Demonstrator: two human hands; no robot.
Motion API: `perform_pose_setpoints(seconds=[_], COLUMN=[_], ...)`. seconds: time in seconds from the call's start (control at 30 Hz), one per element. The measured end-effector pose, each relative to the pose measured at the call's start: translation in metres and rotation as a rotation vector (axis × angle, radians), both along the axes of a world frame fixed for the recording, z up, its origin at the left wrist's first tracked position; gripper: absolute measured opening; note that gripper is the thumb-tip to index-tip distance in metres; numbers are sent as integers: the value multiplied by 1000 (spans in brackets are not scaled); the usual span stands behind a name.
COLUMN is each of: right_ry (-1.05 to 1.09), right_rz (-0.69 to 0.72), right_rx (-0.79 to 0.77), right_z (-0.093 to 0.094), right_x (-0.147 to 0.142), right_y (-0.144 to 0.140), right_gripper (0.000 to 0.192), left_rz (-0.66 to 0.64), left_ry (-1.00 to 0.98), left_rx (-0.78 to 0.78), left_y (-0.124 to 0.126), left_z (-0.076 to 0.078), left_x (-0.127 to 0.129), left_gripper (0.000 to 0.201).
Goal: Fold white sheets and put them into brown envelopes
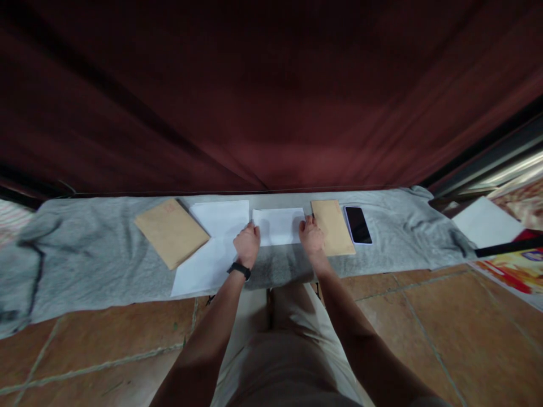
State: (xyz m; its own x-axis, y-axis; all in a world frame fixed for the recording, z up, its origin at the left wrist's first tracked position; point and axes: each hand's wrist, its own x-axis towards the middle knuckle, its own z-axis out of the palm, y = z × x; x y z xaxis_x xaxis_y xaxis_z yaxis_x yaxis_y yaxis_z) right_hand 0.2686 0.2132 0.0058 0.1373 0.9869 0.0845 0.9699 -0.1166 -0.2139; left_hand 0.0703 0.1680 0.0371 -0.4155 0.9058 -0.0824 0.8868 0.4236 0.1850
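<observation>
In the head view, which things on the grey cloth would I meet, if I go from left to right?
Tilted brown envelope → smaller white paper, between left hand and right hand → second brown envelope → phone. I leave out the larger white paper, partly covered by the tilted one.

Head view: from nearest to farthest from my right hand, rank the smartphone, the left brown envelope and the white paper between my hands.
1. White paper: at your right hand, on its left side.
2. Smartphone: to its right, beyond the right brown envelope.
3. Left brown envelope: well to the left, past your left hand.
</observation>
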Motion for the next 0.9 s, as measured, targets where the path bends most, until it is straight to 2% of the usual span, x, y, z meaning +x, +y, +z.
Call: perform_pose_setpoints(seconds=[0.27,0.4,0.53,0.67,0.9], right_ry=[26,72,121,161,158], right_rz=[136,255,376,432,499], right_rx=[264,346,328,293,191], right_z=[-15,-22,-30,-35,-30], right_x=[2,0,-6,-10,-11], right_y=[-8,-12,-19,-26,-27], right_gripper=[38,40,41,42,46], left_rz=[-37,-63,-94,-105,-109], left_ry=[15,29,38,23,27], left_rx=[7,-6,-3,2,19], left_y=[-1,-2,-1,0,1], left_z=[-1,0,-2,-4,-6], left_x=[2,2,2,1,2], left_gripper=[40,41,40,40,38])
